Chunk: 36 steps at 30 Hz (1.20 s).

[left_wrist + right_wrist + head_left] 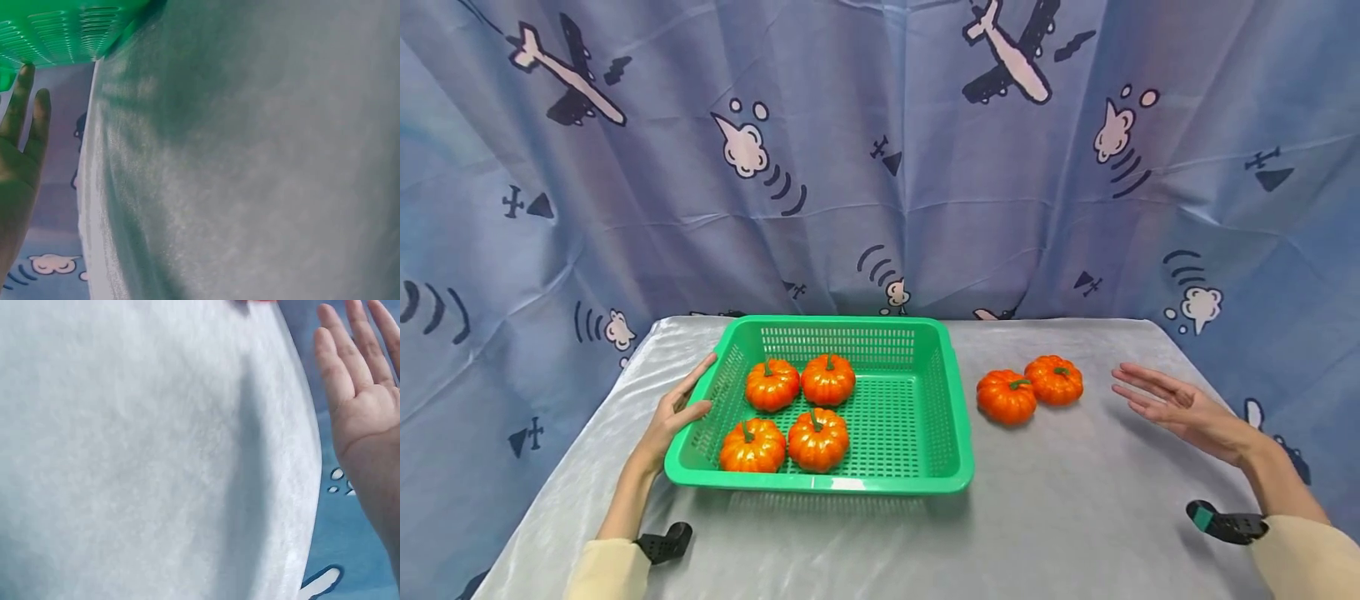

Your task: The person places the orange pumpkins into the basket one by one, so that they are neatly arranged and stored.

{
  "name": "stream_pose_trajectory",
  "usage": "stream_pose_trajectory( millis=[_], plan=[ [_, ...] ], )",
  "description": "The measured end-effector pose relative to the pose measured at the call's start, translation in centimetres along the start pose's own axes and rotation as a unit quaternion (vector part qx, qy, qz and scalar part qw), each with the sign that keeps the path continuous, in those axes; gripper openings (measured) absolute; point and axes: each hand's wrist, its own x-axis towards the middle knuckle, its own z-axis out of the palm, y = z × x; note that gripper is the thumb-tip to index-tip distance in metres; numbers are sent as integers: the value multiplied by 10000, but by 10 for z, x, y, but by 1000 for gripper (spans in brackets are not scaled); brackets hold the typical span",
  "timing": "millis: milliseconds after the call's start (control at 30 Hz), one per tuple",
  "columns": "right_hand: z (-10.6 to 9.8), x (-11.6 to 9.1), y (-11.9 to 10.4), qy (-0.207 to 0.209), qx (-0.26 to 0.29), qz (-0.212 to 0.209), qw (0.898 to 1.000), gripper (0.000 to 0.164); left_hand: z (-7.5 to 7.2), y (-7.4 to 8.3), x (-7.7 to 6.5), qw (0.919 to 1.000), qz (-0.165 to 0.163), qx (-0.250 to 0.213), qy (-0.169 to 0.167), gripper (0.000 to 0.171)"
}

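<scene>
A green plastic basket [820,482] with slotted walls stands on the table and holds several small orange pumpkins [818,439]. My left hand [666,425] rests at the basket's left side in the head view, thumb near the rim. Its extended fingers touch the outer wall in the left wrist view. Right of the basket, two more pumpkins lie side by side, the nearer pumpkin [1006,397] beside the farther pumpkin [1055,380]. My right hand [1183,410] hovers over the table to their right, fingers extended and nothing held; its palm shows in the right wrist view.
A pale silvery cloth covers the table [1075,517]. Behind it hangs a blue curtain [850,167] with printed planes and clouds. Black straps circle both wrists.
</scene>
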Motion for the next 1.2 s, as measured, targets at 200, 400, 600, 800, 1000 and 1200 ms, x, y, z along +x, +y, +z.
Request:
stream_pose_trajectory(
  millis=[200, 400, 600, 800, 1000, 1200],
  plan=[
    [-14, 4, 14, 4, -232, 235, 9995, 64, 0, -1, 0, 10000, 29, 40, 26, 59],
    [-19, 13, 22, 38, -393, 491, 9980, 66, 0, -2, 0, 10000, 13, 77, 41, 59],
    [-20, 29, 31, -231, -152, 413, 9988, 73, 0, -3, -1, 9999, 25, -146, 7, 59],
    [-11, 48, 40, -166, -133, 455, 9987, 79, 2, -2, -2, 9992, 182, -354, -54, 59],
    [-2, 67, 41, 78, -714, 807, 9941, 89, 3, -1, -1, 9965, 248, -785, -166, 61],
    [5, 84, 43, 282, -1178, 911, 9884, 98, 3, -2, -1, 9974, 202, -682, -117, 60]
  ],
)
